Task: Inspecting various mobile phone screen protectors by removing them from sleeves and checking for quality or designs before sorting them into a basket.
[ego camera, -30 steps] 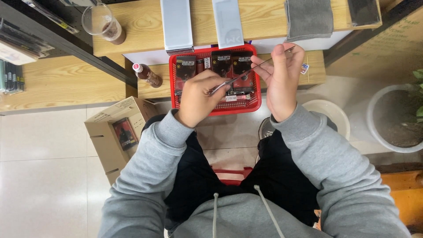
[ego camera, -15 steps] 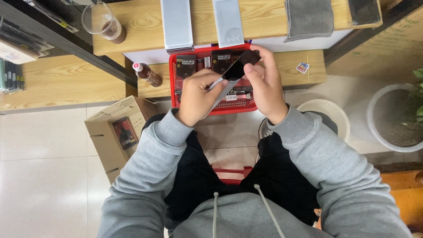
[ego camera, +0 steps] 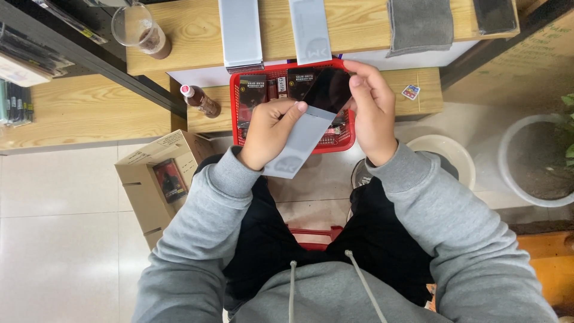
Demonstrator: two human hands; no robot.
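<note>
A dark glossy rectangular panel (ego camera: pixel 329 90), like a phone screen glass, is held above the red plastic basket (ego camera: pixel 344 140), tilted, with one end up near the basket's far edge. The right hand (ego camera: pixel 373 113) has its fingers curled around the panel's right edge, the thumb pressed at its upper corner. A pale grey flat sleeve (ego camera: pixel 299 140) overlaps the panel's lower end and slants down toward the person's lap; whether the panel sits inside it or only against it cannot be told. The left hand (ego camera: pixel 269 128) pinches this sleeve, thumb on top near its upper edge and the other fingers closed beneath it.

The basket stands on the low wooden shelf (ego camera: pixel 418 107) and holds several dark, flat packets (ego camera: pixel 252 93) standing upright in a row, mostly hidden by the hands. Just left of the basket a small brown bottle with a red and white cap (ego camera: pixel 200 100) lies on the same shelf. On the upper wooden shelf lie two more grey sleeves (ego camera: pixel 240 30), a folded grey cloth (ego camera: pixel 420 24) and a clear glass with a brown drink at the bottom (ego camera: pixel 140 30). An open cardboard box (ego camera: pixel 158 179) on the tiled floor to the left contains a dark packet. A white bowl (ego camera: pixel 445 158) sits on the floor near the right forearm.
</note>
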